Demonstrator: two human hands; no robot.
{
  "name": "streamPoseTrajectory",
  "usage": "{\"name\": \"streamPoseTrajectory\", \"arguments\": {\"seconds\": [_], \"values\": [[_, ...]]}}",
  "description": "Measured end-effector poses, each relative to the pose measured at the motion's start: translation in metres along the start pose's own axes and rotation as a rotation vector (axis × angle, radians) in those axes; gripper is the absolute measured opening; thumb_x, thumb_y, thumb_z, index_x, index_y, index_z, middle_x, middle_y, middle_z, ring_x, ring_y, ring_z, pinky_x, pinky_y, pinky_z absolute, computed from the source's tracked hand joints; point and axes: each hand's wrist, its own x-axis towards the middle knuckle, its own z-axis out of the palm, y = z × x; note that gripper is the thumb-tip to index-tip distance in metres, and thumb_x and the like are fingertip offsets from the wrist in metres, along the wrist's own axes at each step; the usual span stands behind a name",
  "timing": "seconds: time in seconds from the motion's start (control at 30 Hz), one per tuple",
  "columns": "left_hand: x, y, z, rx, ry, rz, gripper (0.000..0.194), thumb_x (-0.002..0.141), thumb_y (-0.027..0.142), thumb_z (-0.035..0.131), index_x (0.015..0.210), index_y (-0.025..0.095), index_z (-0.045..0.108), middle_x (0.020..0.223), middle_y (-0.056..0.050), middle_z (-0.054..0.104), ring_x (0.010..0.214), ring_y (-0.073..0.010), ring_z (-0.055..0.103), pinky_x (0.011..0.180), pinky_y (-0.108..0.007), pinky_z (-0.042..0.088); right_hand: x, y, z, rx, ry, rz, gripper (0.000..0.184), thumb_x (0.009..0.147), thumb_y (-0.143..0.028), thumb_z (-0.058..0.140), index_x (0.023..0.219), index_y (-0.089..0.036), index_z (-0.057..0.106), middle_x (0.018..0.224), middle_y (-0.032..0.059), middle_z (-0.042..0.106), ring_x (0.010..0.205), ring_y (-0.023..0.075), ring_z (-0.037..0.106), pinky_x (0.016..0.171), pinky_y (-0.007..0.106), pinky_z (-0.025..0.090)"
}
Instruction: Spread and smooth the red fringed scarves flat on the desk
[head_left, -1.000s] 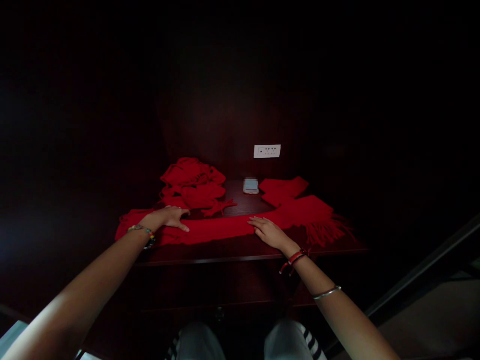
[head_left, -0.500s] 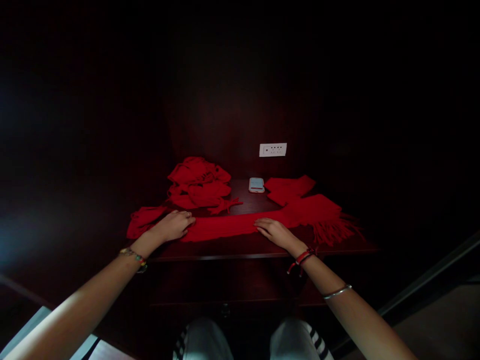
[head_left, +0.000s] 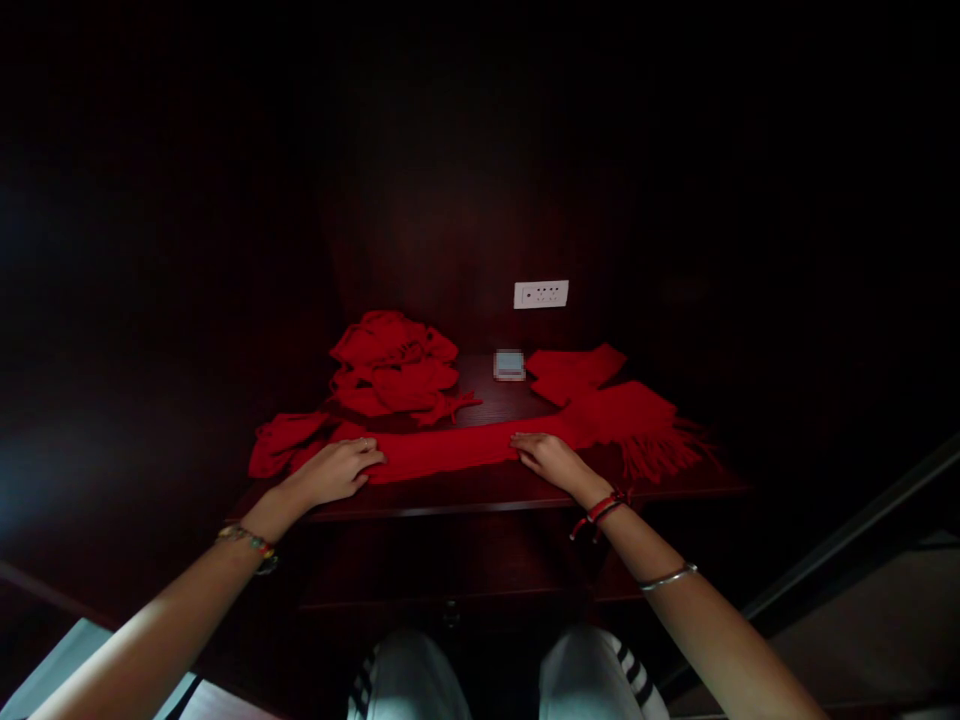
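A long red scarf (head_left: 442,450) lies stretched sideways along the front of a dark wooden shelf, its fringe spread at the right end. At its left part, my left hand (head_left: 341,470) has bent fingers closed over the cloth near the front edge. My right hand (head_left: 553,460) holds the band farther right, fingertips on the cloth and thumb at its near edge. Between my hands the strip is fairly flat. Behind my left hand sits a crumpled heap of red cloth (head_left: 394,365). More folded red cloth (head_left: 574,372) lies behind the fringed end.
A phone (head_left: 509,365) rests on the shelf (head_left: 480,509) near the back panel, its screen area blurred. Above it is a white socket plate (head_left: 541,294). My knees (head_left: 416,675) are below the shelf edge. Dark panels stand on both sides.
My left hand has slid slightly toward the shelf's front edge and to the left. My right hand stays at nearly the same spot on the scarf. The view has shifted a little.
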Motion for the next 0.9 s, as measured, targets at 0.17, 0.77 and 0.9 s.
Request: {"name": "streamPoseTrajectory", "arguments": {"seconds": [0.17,0.77,0.9], "values": [[-0.003,0.005,0.006,0.081,0.154,-0.196,0.032,0.078,0.027,0.044,0.108,0.02,0.051,0.101,-0.009,0.049,0.094,-0.0233,0.045,0.08,-0.037,0.037,-0.002,0.0,0.0,-0.04,0.017,0.005,0.038,0.076,-0.005,0.04,0.109,-0.017,0.055,0.11,0.0081,0.058,0.104,0.0167,0.051,0.091,0.029,0.039],[-0.002,0.003,-0.015,-0.004,0.085,0.09,0.03,0.073,0.026,0.047,0.102,0.027,0.057,0.1,-0.005,0.052,0.095,-0.0214,0.045,0.092,-0.045,0.022,-0.006,0.009,0.0,-0.035,0.007,-0.048,0.046,0.071,0.001,0.04,0.112,-0.017,0.054,0.113,0.0079,0.055,0.107,0.0172,0.049,0.094,0.031,0.038],[0.023,0.027,-0.018,-0.115,0.042,0.142,0.03,0.079,0.03,0.042,0.106,0.023,0.054,0.105,-0.005,0.051,0.098,-0.019,0.046,0.091,-0.035,0.029,-0.006,0.008,-0.001,-0.055,0.002,-0.052,0.044,0.074,-0.001,0.039,0.113,-0.015,0.053,0.113,0.008,0.056,0.107,0.0168,0.049,0.093,0.03,0.038]]}}
